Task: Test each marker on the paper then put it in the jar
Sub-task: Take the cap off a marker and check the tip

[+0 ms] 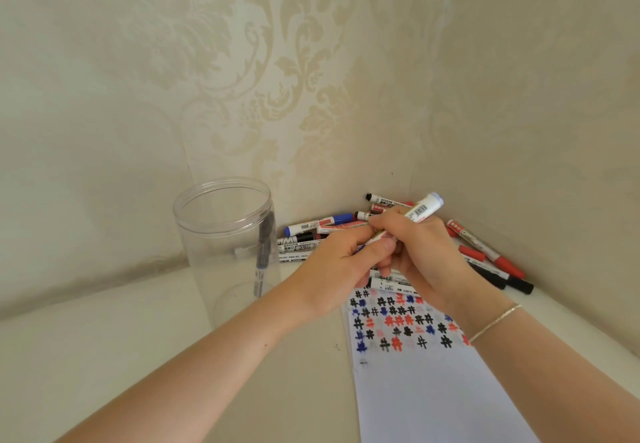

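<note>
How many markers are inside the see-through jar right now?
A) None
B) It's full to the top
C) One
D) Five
C: a single dark marker leans against the inside wall of the clear jar, while the other markers lie in a pile on the table behind the hands.

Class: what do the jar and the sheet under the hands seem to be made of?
Jar: looks like clear, glossy plastic; the wall and a marker inside show through it, though glass can't be ruled out. Sheet: thin matte white paper, likely; marker ink has soaked into it.
</note>
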